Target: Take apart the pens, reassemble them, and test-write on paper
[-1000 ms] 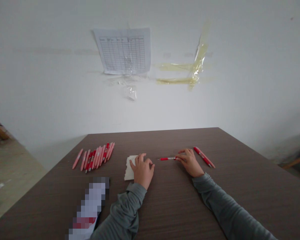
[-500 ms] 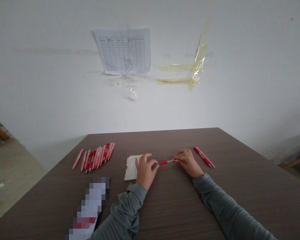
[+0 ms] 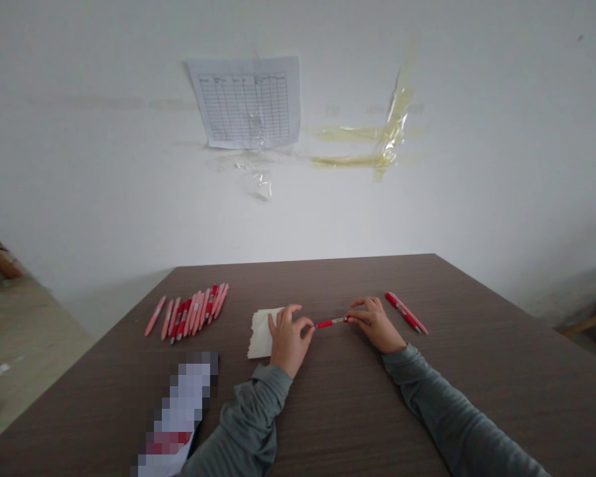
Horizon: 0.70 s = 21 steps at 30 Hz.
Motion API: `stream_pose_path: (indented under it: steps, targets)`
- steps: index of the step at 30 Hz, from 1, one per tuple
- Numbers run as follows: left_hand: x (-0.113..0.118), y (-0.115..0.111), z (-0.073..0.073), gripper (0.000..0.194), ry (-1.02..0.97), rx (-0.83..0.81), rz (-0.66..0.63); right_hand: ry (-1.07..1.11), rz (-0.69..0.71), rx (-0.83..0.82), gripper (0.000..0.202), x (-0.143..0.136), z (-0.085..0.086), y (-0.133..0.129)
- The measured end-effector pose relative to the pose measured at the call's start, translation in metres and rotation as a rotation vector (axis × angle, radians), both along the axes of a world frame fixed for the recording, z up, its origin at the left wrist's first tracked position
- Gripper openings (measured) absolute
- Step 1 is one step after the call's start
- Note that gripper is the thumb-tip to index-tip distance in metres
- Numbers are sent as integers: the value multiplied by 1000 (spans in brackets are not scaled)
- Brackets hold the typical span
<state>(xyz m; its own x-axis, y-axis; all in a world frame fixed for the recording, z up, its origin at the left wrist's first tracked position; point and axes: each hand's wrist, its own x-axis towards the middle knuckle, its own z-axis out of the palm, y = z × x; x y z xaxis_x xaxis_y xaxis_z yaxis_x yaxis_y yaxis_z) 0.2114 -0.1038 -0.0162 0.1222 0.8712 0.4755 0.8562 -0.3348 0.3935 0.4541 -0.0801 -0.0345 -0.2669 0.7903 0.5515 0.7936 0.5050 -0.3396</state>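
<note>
Lower centre: left hand (image 3: 291, 341) and right hand (image 3: 377, 326) pinch opposite ends of red pen (image 3: 324, 324); pen row (image 3: 195, 313) left, pen pair (image 3: 406, 311) right.

Pixelated pale object (image 3: 179, 404) near desk's (image 3: 328, 424) left front corner, chart (image 3: 248, 103) text too small, both sleeves (image 3: 248, 404) cut off by bottom edge.

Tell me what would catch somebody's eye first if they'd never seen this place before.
Probably the red pen stretched between the fingertips of the left hand and right hand, mid-table. Next, the row of pink and red pens on the table's left side. Above, a printed grid sheet and yellowish tape stand out on the pale wall.
</note>
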Motion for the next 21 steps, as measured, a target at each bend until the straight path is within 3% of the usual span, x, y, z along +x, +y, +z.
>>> stream_pose_path:
  steps: [21]
  targets:
    - [-5, 1, 6, 10, 6, 7, 104, -2, -88, 64, 22, 20, -4, 9]
